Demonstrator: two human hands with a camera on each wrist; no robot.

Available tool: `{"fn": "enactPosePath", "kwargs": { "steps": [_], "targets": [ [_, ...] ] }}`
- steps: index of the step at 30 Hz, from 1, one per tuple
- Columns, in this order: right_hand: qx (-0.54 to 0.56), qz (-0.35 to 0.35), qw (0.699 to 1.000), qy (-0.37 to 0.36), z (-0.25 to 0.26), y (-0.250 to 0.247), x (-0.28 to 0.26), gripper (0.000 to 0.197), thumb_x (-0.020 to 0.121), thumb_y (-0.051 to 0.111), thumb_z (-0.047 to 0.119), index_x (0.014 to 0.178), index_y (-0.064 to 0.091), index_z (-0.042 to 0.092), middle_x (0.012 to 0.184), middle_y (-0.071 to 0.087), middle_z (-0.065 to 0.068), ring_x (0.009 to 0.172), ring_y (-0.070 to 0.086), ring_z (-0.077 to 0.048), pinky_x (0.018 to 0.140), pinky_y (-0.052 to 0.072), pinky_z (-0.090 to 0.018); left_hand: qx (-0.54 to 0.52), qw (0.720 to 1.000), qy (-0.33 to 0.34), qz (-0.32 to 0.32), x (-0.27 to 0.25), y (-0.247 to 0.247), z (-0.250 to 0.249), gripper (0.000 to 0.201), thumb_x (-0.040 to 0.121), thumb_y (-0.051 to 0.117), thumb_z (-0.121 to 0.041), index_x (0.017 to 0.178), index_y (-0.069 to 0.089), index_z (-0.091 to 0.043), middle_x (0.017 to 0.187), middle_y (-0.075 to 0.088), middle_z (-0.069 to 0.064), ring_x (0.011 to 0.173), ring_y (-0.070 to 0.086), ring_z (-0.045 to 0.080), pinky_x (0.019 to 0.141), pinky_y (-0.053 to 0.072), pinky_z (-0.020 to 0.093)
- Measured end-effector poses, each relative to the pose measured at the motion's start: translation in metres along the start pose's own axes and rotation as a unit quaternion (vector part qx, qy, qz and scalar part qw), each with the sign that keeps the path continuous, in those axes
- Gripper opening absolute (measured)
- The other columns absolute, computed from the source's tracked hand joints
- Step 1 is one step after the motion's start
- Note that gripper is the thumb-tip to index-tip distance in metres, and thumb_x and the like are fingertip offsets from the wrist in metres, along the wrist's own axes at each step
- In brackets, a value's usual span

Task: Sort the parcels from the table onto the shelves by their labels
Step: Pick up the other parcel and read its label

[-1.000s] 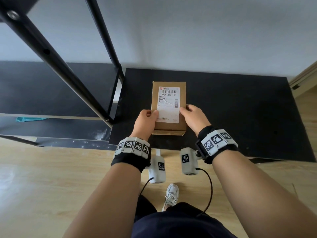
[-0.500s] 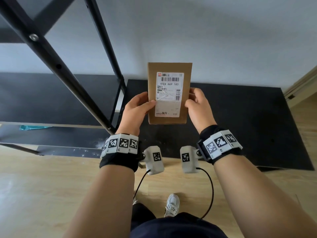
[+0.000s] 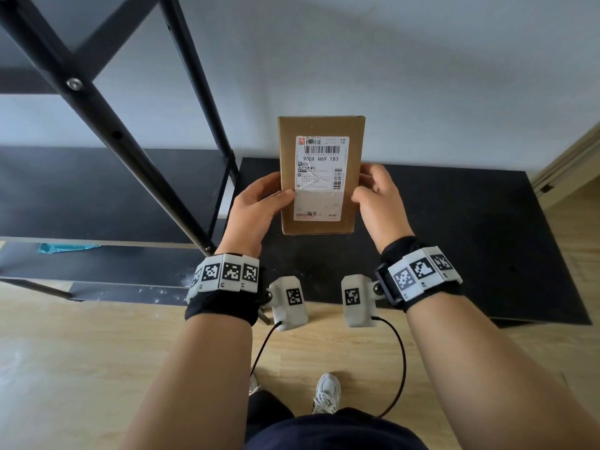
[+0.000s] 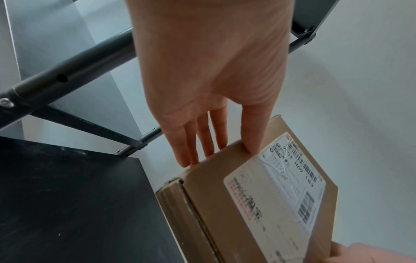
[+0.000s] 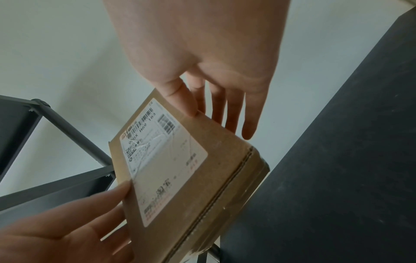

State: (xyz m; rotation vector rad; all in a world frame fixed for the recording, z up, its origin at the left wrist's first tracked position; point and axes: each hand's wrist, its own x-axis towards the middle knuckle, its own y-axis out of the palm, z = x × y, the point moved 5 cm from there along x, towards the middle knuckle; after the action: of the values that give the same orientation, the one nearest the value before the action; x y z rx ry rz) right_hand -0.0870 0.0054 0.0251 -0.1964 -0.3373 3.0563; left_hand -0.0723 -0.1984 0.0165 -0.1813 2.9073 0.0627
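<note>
A flat brown cardboard parcel (image 3: 319, 177) with a white shipping label reading "900X H69 183" is held up above the black table (image 3: 454, 228), its label facing me. My left hand (image 3: 259, 206) holds its left edge, thumb on the front and fingers behind; the parcel (image 4: 254, 195) shows the same grip in the left wrist view. My right hand (image 3: 376, 199) holds the right edge the same way, and the right wrist view shows the thumb on the front of the parcel (image 5: 186, 176) with the fingers behind.
A black metal shelf rack (image 3: 107, 131) with slanted posts stands at the left, its lower black shelf board (image 3: 97, 193) beside the table. A white wall is behind. A wooden door frame (image 3: 568, 164) is at the right. Wooden floor lies below.
Both hands have lifted the parcel off the table and raised it, tilting its label toward me. Over the last half second it barely moved.
</note>
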Motion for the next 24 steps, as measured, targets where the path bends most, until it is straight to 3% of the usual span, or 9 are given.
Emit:
{"fn": "enactPosePath", "kwargs": {
  "steps": [5,8,15,20,24],
  "targets": [
    [0.004,-0.006,1.000,0.005,0.004,-0.002,-0.001,0.034,0.092,0.047,0.006,0.123,0.055,0.018,0.115,0.066,0.007,0.102,0.062,-0.004,0.074,0.049,-0.021,0.008,1.000,0.006,0.000,-0.002,0.002,-0.006,0.035,0.094,0.066,-0.014,0.129,0.065,-0.021,0.120,0.075,-0.001,0.110,0.071,0.014,0.095,0.058,0.032],
    [-0.001,-0.010,1.000,0.007,0.008,-0.003,-0.001,0.033,0.091,0.045,0.009,0.121,0.057,0.018,0.109,0.066,0.010,0.098,0.062,-0.004,0.072,0.048,-0.022,0.011,1.000,0.012,-0.012,-0.003,0.003,-0.007,0.039,0.095,0.067,-0.022,0.133,0.065,-0.020,0.117,0.076,-0.004,0.105,0.072,0.009,0.086,0.059,0.022],
    [0.007,-0.013,1.000,0.024,0.011,-0.003,0.000,0.022,0.092,0.042,0.013,0.109,0.056,0.019,0.102,0.067,0.005,0.100,0.065,-0.019,0.084,0.053,-0.037,0.021,0.999,0.008,-0.035,-0.007,0.005,-0.011,0.011,0.094,0.067,-0.032,0.104,0.071,-0.032,0.095,0.077,-0.014,0.091,0.072,0.002,0.080,0.056,0.020],
    [0.007,-0.014,0.999,0.040,0.011,-0.002,0.001,0.018,0.091,0.041,0.017,0.097,0.055,0.025,0.107,0.068,-0.001,0.103,0.066,-0.025,0.093,0.053,-0.049,0.022,0.999,0.011,-0.040,-0.005,0.005,-0.011,0.020,0.094,0.068,-0.032,0.111,0.073,-0.024,0.089,0.076,-0.014,0.073,0.073,-0.006,0.063,0.055,0.009],
    [0.006,-0.017,0.999,0.047,0.010,-0.003,0.001,0.020,0.091,0.041,0.016,0.103,0.057,0.019,0.108,0.069,-0.004,0.103,0.066,-0.026,0.092,0.054,-0.048,0.031,0.999,0.010,-0.043,-0.005,0.004,-0.010,0.028,0.093,0.068,-0.033,0.117,0.073,-0.020,0.091,0.076,-0.013,0.072,0.073,-0.008,0.060,0.054,0.007]
  ]
}}
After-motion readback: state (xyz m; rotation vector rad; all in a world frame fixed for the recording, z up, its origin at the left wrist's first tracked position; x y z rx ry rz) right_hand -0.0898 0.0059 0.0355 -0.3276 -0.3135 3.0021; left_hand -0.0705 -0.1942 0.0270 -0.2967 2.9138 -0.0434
